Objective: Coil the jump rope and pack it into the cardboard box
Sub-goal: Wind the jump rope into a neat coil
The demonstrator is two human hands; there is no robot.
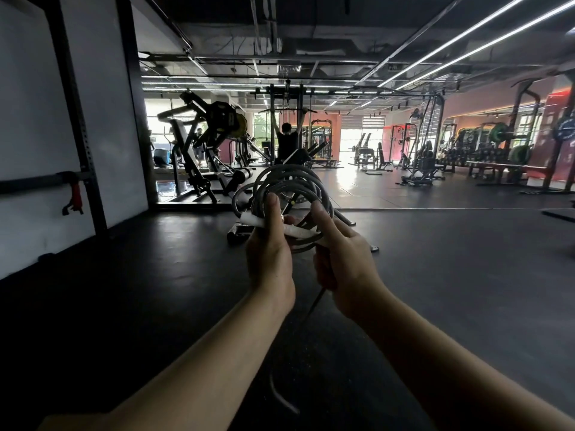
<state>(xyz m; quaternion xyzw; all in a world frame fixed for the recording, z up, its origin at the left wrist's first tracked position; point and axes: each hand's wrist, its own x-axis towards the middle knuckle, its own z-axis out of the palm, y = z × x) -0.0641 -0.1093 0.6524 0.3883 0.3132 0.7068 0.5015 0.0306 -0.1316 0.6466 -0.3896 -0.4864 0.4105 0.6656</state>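
A grey jump rope [291, 181] is wound into several loops in front of me at chest height. Its white handle [298, 232] lies across the bottom of the coil. My left hand [270, 247] grips the handle and the loops, thumb pressed up against the rope. My right hand [345, 259] pinches the coil from the right side, and a loose end of rope [314, 304] hangs down below it toward the floor. No cardboard box is in view.
Dark rubber gym floor [155, 275] stretches around me. A white wall with a black rack upright [77, 119] stands at left. Weight machines [211, 144] stand ahead, where a person [287, 141] exercises. Racks and benches [497, 157] line the right side.
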